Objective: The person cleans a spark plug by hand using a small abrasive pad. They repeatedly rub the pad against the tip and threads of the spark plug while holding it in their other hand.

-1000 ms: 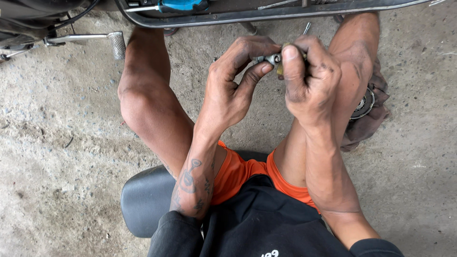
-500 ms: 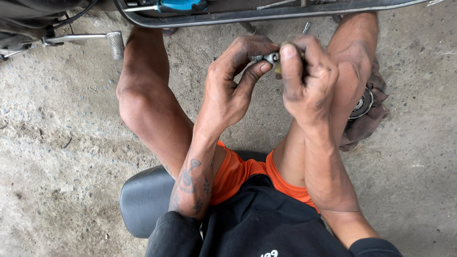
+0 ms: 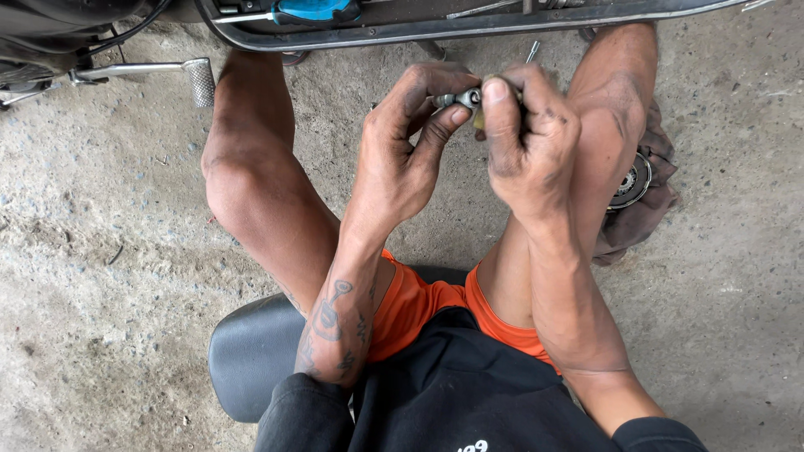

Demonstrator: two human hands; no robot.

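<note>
Both my hands meet in front of my knees. My left hand [image 3: 402, 142] pinches a small metal socket piece [image 3: 459, 99] between thumb and fingers. My right hand [image 3: 528, 138] is closed around a tool with a yellowish handle [image 3: 479, 117] that joins the metal piece at its tip. Most of the tool is hidden inside the fist. I sit on a low black stool [image 3: 251, 351] with my knees raised.
A metal tray [image 3: 419, 33] at the top holds a blue-handled screwdriver [image 3: 310, 10] and other tools. A motorcycle foot peg [image 3: 197, 79] sticks out at top left. A round metal part [image 3: 630, 180] lies on a brown rag [image 3: 645, 218] beside my right leg. Concrete floor all around.
Both hands have stayed together on the tool and shifted slightly upward. My left fingers have turned a little around the metal piece.
</note>
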